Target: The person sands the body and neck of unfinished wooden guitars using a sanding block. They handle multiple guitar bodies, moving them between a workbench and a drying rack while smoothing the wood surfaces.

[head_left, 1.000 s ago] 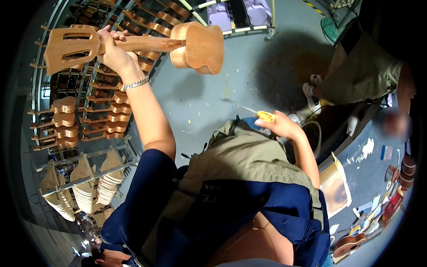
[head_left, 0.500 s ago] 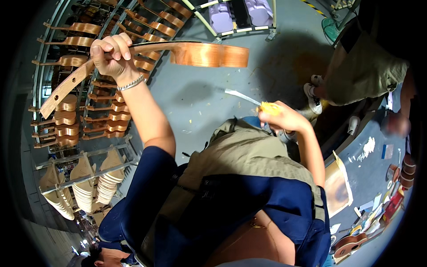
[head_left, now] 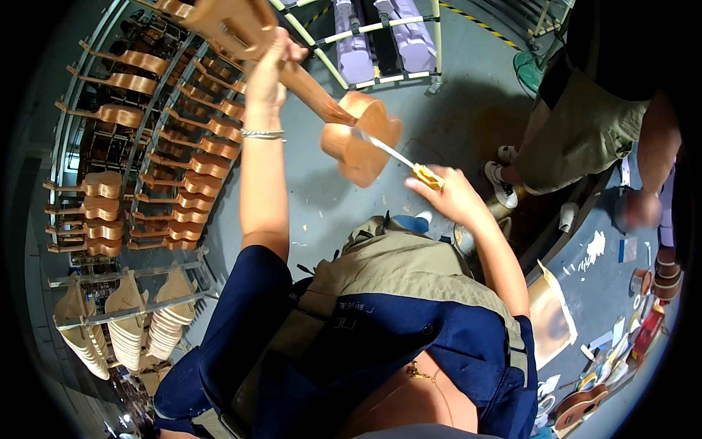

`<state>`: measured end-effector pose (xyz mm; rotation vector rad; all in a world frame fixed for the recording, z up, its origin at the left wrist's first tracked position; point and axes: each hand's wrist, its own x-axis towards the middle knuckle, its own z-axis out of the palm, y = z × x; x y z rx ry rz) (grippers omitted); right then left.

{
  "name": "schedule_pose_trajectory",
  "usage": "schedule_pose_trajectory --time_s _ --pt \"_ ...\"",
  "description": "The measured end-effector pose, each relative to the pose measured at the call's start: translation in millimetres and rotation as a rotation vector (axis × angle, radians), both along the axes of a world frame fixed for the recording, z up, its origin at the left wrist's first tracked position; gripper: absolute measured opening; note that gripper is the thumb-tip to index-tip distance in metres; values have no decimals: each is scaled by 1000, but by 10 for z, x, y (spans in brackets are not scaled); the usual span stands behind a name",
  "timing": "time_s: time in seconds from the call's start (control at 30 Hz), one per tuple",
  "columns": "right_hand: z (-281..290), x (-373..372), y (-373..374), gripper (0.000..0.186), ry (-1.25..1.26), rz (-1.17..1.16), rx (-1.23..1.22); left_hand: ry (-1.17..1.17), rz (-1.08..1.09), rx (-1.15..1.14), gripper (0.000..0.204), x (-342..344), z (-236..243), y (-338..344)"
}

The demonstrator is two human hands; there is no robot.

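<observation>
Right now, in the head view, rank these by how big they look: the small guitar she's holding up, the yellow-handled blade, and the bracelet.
1. Small guitar, by far the largest, gripped by the left hand.
2. Yellow-handled blade, long but thin, in the right hand.
3. Bracelet, smallest.
Fisheye bending skews apparent sizes somewhat.

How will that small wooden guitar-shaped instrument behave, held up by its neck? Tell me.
The unfinished instrument looks stiff and probably light: the left hand alone lifts it by the neck. Its hollow-looking body may dent easily. The thin blade tool in the right hand touches it, so it might swing.
</observation>
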<state>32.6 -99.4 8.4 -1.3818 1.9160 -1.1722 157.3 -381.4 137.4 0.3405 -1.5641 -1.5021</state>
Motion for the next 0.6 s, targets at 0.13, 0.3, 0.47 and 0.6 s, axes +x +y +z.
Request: schedule_pose_trajectory --time_s 0.13,0.3,0.47,0.6 --pt "756 171 -35 30 -102 -78 -214 25 -194 63 15 -148 -274 3" --pt "678 123 160 28 32 -286 -241 -36 -571 91 17 -225 -446 181" --pt "732 219 492 40 13 -147 -87 -53 -642 119 17 -290 -381 394" --pt "433 119 1028 33 -452 -200 -224 -64 -762 103 19 -574 -307 782"
